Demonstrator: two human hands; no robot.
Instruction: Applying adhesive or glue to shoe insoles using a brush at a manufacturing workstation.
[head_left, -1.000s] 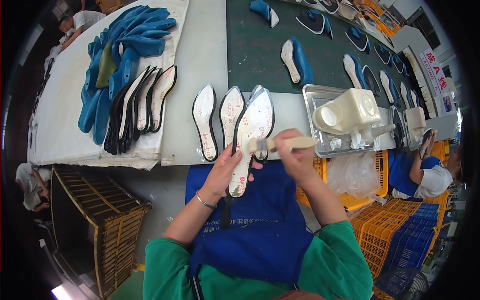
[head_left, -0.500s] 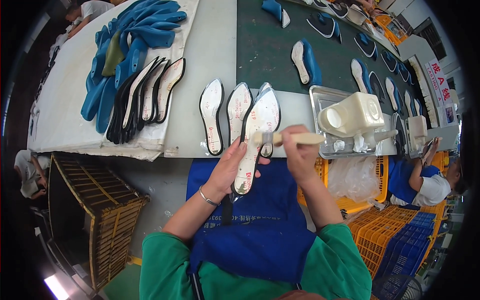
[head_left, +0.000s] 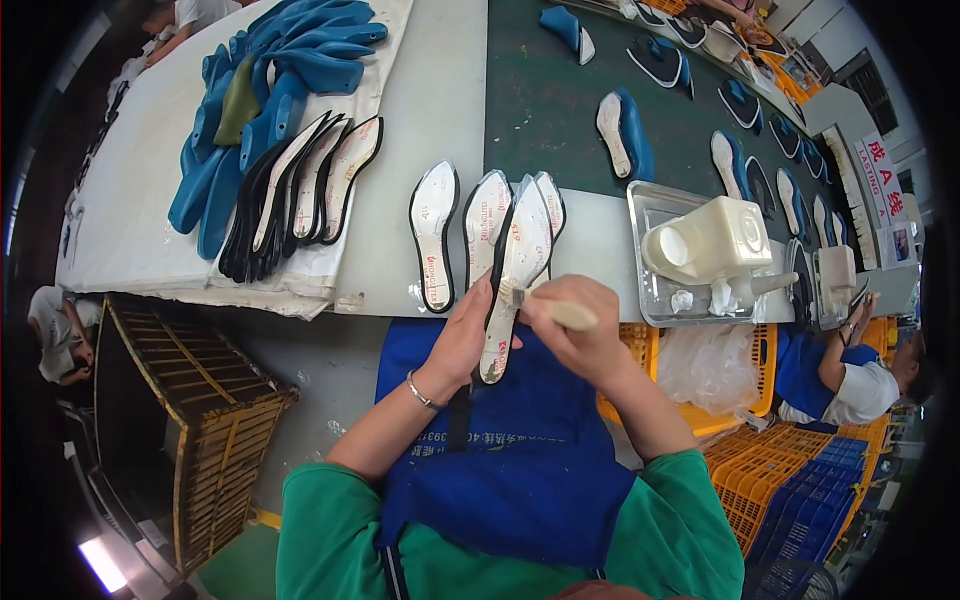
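Observation:
My left hand (head_left: 463,345) is closed around the lower part of a white insole with a black edge (head_left: 524,240), tilted up above the table's near edge. In my right hand (head_left: 585,330) is a brush with a pale wooden handle (head_left: 566,312); its bristles touch the middle of that insole. Behind the held piece, two more insoles lie on the white tabletop, one insole (head_left: 484,225) just left of it and another partly hidden. Farther left lies a single insole (head_left: 434,235).
A metal tray (head_left: 640,215) at the right holds a cream plastic container (head_left: 740,240). Stacked insoles (head_left: 290,190) and blue shoe lasts (head_left: 205,200) occupy the left. A green belt (head_left: 540,120) carries lasts with insoles. A yellow crate (head_left: 640,345) sits below the tray; a co-worker (head_left: 865,380) is at right.
The brush has moved down and slightly left along the held insole, its handle now slanting toward me. The insole has turned slightly in my left hand, and the whole view has shifted a little.

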